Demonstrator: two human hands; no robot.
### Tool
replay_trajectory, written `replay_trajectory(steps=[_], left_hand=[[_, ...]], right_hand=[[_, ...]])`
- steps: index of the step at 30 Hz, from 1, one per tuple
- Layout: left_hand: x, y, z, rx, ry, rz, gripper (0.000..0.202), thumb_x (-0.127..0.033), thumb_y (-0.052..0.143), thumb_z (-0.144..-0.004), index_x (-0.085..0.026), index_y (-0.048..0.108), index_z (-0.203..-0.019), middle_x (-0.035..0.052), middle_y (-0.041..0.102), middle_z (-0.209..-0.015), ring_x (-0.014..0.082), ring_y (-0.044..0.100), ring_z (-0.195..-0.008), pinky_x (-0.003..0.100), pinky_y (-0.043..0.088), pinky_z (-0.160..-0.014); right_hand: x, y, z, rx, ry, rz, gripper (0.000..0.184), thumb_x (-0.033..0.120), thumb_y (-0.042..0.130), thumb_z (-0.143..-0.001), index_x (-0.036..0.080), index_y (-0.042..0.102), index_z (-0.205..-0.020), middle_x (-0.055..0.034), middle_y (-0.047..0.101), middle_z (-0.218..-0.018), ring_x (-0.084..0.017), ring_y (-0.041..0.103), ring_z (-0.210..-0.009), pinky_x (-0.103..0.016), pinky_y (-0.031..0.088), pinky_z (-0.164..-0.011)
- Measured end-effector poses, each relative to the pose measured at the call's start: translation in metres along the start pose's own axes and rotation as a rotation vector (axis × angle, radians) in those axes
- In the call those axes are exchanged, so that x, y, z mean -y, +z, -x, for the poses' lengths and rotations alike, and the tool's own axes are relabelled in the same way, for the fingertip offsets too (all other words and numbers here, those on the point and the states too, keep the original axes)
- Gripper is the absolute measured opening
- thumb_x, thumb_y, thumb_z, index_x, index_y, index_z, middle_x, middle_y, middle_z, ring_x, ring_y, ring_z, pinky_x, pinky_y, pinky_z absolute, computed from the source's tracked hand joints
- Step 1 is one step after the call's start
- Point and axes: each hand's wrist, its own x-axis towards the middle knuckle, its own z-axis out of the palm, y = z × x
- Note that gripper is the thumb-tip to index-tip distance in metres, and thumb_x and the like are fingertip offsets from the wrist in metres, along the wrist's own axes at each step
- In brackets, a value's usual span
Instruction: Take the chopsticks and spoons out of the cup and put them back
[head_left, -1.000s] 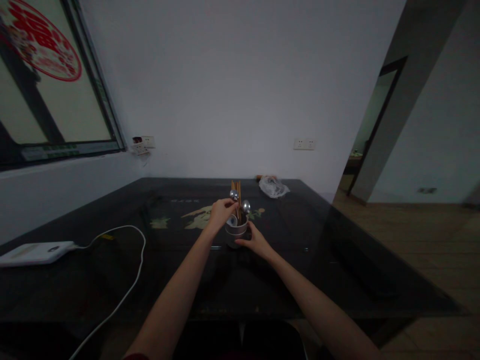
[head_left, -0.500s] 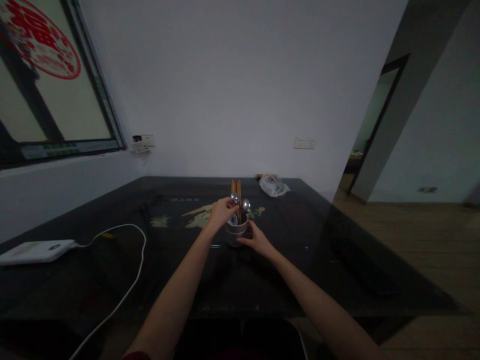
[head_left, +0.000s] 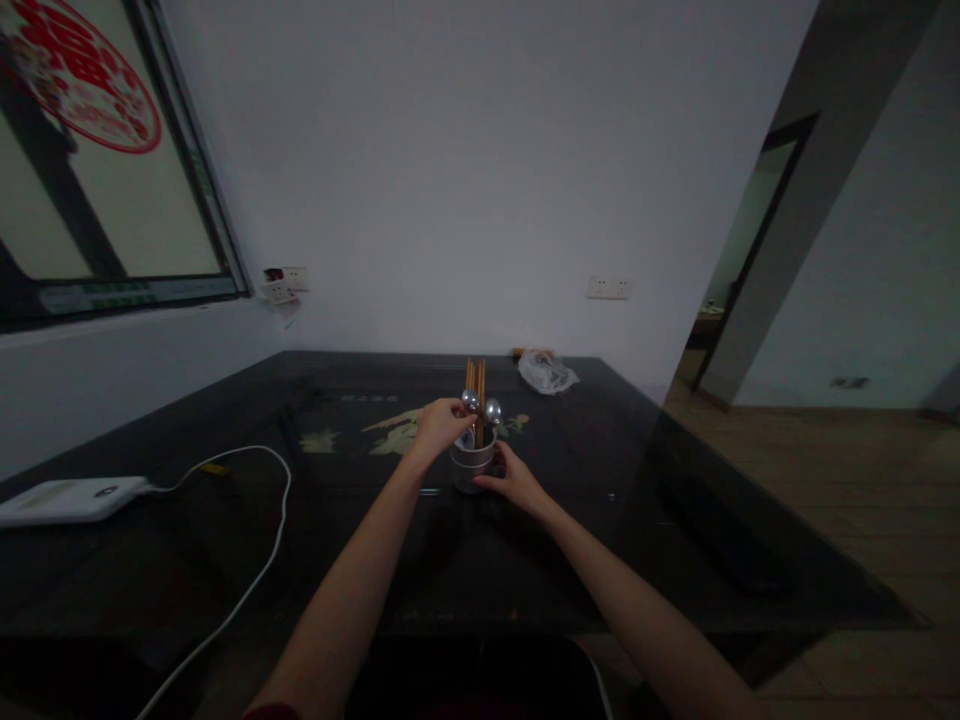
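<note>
A grey cup-shaped utensil holder (head_left: 469,466) stands on the dark table in front of me. Several wooden chopsticks (head_left: 481,378) rise upright from it. My left hand (head_left: 441,424) pinches a shiny metal spoon (head_left: 469,400) just below its bowl, over the holder's rim. A second metal spoon (head_left: 493,411) leans to the right inside the holder, bowl up. My right hand (head_left: 516,478) grips the holder's right side, thumb at the front and fingers near the rim. The lower ends of the spoons and chopsticks are hidden inside.
On the black table (head_left: 337,560), a white power bank (head_left: 71,500) with a white cable (head_left: 283,500) lies at left. A clear plastic bag (head_left: 546,372) sits at the back edge. A dark flat object (head_left: 724,535) lies at right. A wall (head_left: 465,180) closes off the far side.
The chopsticks lean slightly further right at their tops. Both hands keep nearly the same place on the spoon and the holder.
</note>
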Motion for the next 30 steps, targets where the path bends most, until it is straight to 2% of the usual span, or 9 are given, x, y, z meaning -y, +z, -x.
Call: replay_trajectory(steps=[6,21,30], left_hand=[[0.004,0.001,-0.001,0.019,0.011,-0.002,0.019,-0.035,0.064,-0.073,-0.017,0.07,-0.075,0.002,0.068,-0.071,0.0154,0.059,-0.066,0.023,0.033,-0.057],[0.005,-0.004,-0.001,0.005,0.004,-0.121,0.026,-0.043,0.058,-0.077,-0.022,0.072,-0.075,0.003,0.071,-0.076,0.0187,0.063,-0.07,0.026,0.037,-0.063],[0.016,-0.002,-0.007,0.012,0.008,-0.068,0.025,-0.044,0.059,-0.077,-0.022,0.07,-0.077,0.0027,0.071,-0.079,0.0182,0.064,-0.074,0.024,0.039,-0.062]], right_hand=[[0.005,-0.001,0.001,-0.011,0.005,0.026,0.066,0.037,0.078,-0.064,0.021,0.047,-0.12,-0.0076,0.062,-0.111,-0.023,0.06,-0.102,-0.04,0.046,-0.089],[0.005,0.0,0.002,-0.017,0.016,-0.022,0.063,0.032,0.078,-0.064,0.021,0.048,-0.118,-0.0077,0.063,-0.11,-0.023,0.061,-0.101,-0.04,0.047,-0.091],[0.006,0.0,0.003,-0.023,0.027,-0.021,0.062,0.032,0.078,-0.064,0.021,0.05,-0.117,-0.0082,0.063,-0.11,-0.023,0.061,-0.101,-0.041,0.047,-0.09]])
